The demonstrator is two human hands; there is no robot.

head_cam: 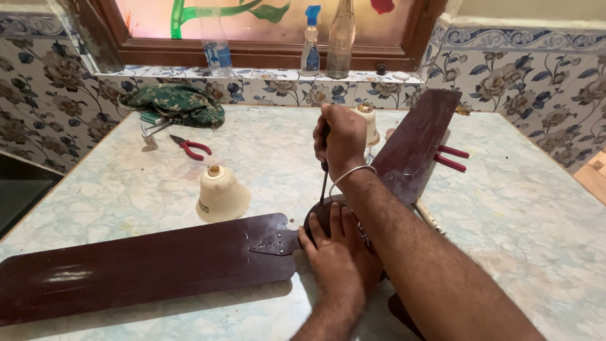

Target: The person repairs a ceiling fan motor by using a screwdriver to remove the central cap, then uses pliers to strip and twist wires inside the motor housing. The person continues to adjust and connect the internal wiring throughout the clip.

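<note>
The right hand (341,140) has its fingers (320,136) closed round the handle of a screwdriver (324,180), held upright with its tip down on the dark fan hub (315,221) in the middle of the worktop (524,208). The left hand (338,252) lies flat on the hub, fingers spread and pressing, gripping nothing.

The step in hand looks like working a screw where a blade (145,265) joins the hub by its metal bracket (274,243). The next move probably calls for steady downward pressure and a firm hold on the hub so the tip stays seated.

A second blade (416,142) points toward the window.

On the sill stand a spray bottle (310,47), a glass bottle (341,38) and a plastic bottle (216,50); I cannot tell their contents. A cream cup cover (221,196) sits mouth-down near red pliers (189,147).
</note>
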